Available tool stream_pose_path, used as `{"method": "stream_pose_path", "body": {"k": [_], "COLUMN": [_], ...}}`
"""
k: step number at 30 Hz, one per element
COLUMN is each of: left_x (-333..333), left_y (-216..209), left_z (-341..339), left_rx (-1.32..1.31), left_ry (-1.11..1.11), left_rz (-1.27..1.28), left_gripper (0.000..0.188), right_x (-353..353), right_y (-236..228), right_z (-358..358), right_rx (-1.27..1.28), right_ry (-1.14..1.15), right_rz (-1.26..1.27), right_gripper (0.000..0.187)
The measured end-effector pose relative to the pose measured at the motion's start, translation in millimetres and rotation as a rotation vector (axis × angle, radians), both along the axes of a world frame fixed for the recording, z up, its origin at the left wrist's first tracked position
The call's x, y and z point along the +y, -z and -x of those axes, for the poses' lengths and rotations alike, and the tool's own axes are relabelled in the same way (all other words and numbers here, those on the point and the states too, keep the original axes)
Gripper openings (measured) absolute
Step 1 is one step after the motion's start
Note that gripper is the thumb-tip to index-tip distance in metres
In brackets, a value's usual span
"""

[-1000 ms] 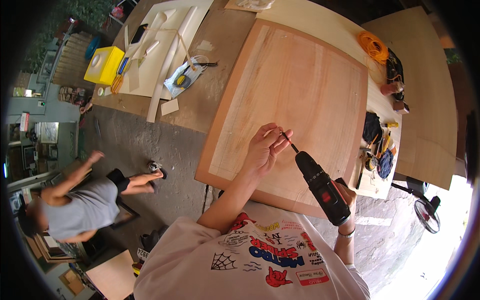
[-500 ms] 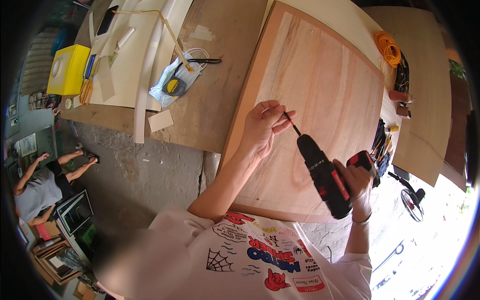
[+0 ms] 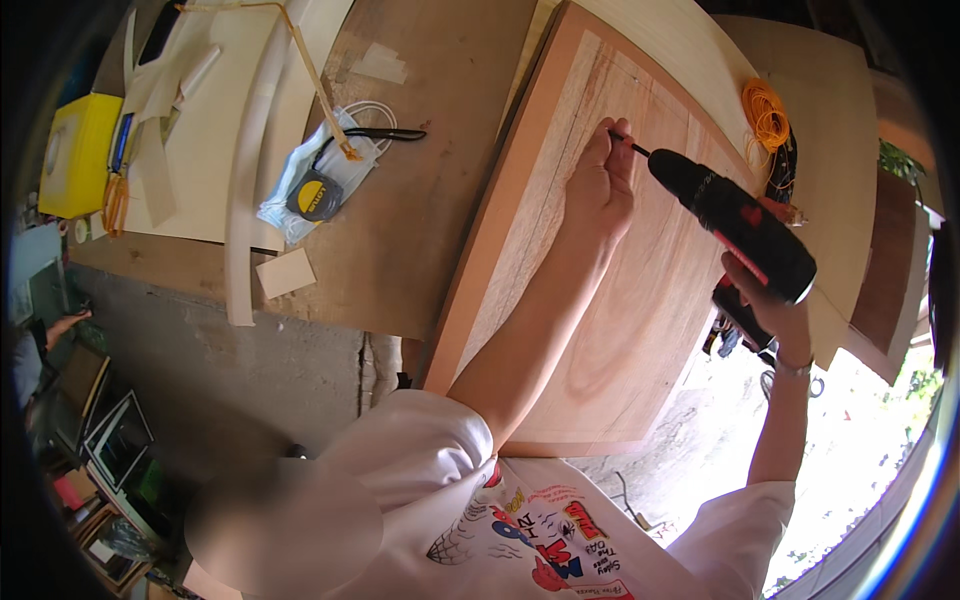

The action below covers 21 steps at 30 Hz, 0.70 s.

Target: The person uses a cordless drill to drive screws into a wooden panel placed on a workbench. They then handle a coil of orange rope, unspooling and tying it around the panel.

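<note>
A black and red cordless drill (image 3: 745, 220) is gripped by my right hand (image 3: 775, 305), its bit slanting up and left. At the bit's tip sits a small dark piece that looks like a screw (image 3: 614, 134). My left hand (image 3: 605, 185) has its fingertips closed around that tip. Both hands are above a reddish plywood panel (image 3: 610, 320) with a darker wooden edge and pencil lines near its border. My left forearm crosses over the panel's near left part. Whether the screw touches the panel is hard to tell.
On the brown bench to the left lie a tape measure (image 3: 317, 195), a blue face mask (image 3: 277, 205), glasses (image 3: 390, 133) and pale strips. A yellow box (image 3: 80, 155) stands farther left. Coiled orange cord (image 3: 765, 115) lies far right. Another person's arm (image 3: 65, 327) shows at the left edge.
Both hands and the drill have moved farther away over the panel, toward its far part. My left fingers have closed in at the bit's tip. The view has shifted too.
</note>
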<state>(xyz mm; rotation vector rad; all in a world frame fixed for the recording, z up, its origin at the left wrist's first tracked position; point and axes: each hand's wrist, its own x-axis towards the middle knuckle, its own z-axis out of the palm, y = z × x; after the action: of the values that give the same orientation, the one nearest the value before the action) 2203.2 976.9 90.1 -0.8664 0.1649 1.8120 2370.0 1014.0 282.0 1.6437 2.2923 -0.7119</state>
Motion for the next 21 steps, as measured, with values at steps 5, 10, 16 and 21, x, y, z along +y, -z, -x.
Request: {"method": "stream_pose_path", "body": {"k": [5, 10, 16, 21], "left_x": [28, 42, 44, 44], "left_y": [19, 29, 23, 26], "left_z": [-12, -12, -5, -7], "left_rx": [-0.150, -0.222, -0.264, -0.243], "left_ry": [-0.019, -0.075, -0.054, -0.064], "left_rz": [-0.016, 0.021, 0.080, 0.048], "left_gripper": [0.021, 0.025, 0.025, 0.030], "right_x": [57, 89, 109, 124], "right_y": [1, 11, 18, 20], "right_z": [25, 47, 50, 42], "right_rx": [-0.100, -0.122, -0.007, 0.039], "right_ry": [-0.145, -0.214, -0.316, -0.374], "right_rz": [0.045, 0.090, 0.140, 0.146], "right_gripper": [0.034, 0.038, 0.039, 0.038]}}
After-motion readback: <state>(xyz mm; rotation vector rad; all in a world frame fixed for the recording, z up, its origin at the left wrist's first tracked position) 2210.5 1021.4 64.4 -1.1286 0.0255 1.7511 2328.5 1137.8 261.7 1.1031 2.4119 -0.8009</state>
